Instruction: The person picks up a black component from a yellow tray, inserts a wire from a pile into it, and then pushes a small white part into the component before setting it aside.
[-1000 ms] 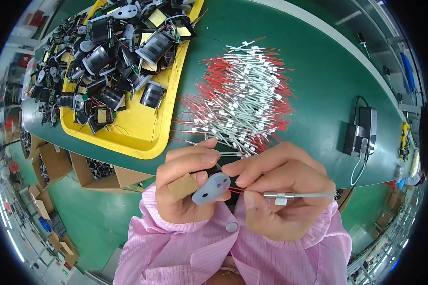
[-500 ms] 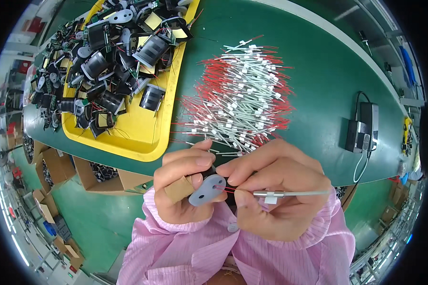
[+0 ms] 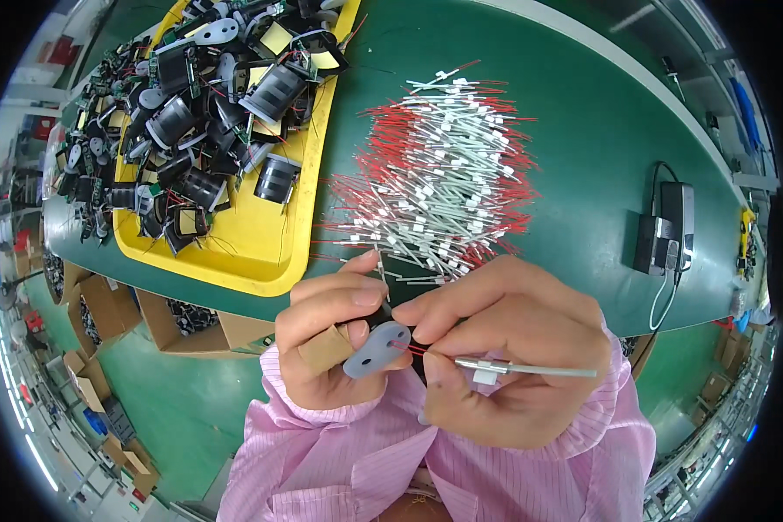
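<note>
Two red wires (image 3: 413,349), pinched by the right hand (image 3: 526,335) between thumb and fingers, run left to a hole in the grey cap (image 3: 378,346), long axis rising rightward, clamped in the left hand (image 3: 324,315) off the bench's (image 3: 583,165) near edge.

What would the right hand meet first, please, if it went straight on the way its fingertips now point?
The right hand would most likely meet the grey plate held in the left hand; the two look nearly touching, though depth is unclear.
</note>
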### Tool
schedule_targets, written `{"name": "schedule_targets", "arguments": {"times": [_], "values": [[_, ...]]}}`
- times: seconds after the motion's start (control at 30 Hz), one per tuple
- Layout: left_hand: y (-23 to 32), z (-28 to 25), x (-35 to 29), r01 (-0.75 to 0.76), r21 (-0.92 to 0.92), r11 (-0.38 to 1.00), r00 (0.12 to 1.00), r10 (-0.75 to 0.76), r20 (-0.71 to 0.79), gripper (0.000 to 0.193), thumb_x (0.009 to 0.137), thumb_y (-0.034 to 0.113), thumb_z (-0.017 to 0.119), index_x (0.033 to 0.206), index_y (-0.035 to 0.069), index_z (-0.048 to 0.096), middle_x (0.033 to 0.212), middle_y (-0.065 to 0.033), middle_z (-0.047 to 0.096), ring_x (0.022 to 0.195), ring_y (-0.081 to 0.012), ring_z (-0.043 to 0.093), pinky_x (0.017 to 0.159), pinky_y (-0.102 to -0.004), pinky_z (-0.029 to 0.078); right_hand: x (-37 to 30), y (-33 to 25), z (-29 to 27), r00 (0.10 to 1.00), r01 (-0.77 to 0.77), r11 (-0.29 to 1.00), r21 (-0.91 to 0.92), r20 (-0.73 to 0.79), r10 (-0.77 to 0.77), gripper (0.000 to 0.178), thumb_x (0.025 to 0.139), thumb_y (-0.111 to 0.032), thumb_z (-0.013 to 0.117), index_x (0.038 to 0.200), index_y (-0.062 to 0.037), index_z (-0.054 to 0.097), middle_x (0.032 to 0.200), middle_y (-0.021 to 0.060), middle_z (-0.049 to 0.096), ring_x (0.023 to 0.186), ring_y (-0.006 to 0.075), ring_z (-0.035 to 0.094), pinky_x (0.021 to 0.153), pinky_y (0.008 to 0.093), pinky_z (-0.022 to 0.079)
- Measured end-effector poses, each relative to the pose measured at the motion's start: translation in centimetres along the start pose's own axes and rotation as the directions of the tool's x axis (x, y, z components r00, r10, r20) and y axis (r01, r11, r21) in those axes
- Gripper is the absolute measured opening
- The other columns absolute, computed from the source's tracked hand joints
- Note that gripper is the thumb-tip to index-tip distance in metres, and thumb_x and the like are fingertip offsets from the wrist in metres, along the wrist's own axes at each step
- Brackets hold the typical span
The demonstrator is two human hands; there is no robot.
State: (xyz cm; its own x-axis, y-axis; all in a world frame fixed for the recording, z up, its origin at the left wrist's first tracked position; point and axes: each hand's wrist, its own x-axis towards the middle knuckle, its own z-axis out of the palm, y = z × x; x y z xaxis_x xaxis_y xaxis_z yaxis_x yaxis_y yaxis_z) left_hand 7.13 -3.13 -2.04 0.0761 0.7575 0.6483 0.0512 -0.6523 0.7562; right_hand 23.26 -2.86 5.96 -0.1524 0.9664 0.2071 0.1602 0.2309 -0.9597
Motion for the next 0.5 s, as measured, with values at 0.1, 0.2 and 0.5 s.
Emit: {"name": "schedule_targets", "arguments": {"times": [0.1,0.2,0.5], "values": [[-0.09,0.0,-0.05,-0.003,-0.001,1.0,1.0,0.003,-0.002,0.051,0.071,0.012,0.081,0.111,0.007,0.05,0.11,-0.0156,0.055,0.093,-0.0296,0.06,0.09,-0.0513,0.052,-0.02,0.06,0.04,1.0,0.008,1.0,-0.014,0.011,-0.008,0.014,0.063,0.011,0.068,0.075,0.0027,0.063,0.082,0.0153,0.063,0.076,0.0259,0.07,0.063,0.0292,0.058],[-0.16,-0.03,-0.2,-0.002,0.005,1.0,1.0,0.002,-0.01,0.051,0.071,0.012,0.081,0.111,0.007,0.051,0.11,-0.0152,0.055,0.093,-0.0295,0.06,0.09,-0.0516,0.052,-0.05,0.09,0.24,0.999,0.034,0.999,-0.029,-0.009,-0.034,0.014,0.064,0.011,0.068,0.075,0.0029,0.063,0.082,0.0154,0.063,0.076,0.0262,0.07,0.063,0.0293,0.058],[-0.01,-0.14,0.01,0.008,-0.012,1.0,1.0,-0.008,-0.002,0.049,0.071,0.016,0.081,0.109,0.007,0.051,0.109,-0.015,0.054,0.094,-0.03,0.06,0.09,-0.0518,0.052,-0.25,0.41,0.4,0.991,0.129,0.992,-0.014,-0.022,-0.129,0.014,0.066,0.01,0.068,0.078,0.0045,0.061,0.083,0.0175,0.063,0.077,0.0284,0.07,0.063,0.0305,0.059]]}}
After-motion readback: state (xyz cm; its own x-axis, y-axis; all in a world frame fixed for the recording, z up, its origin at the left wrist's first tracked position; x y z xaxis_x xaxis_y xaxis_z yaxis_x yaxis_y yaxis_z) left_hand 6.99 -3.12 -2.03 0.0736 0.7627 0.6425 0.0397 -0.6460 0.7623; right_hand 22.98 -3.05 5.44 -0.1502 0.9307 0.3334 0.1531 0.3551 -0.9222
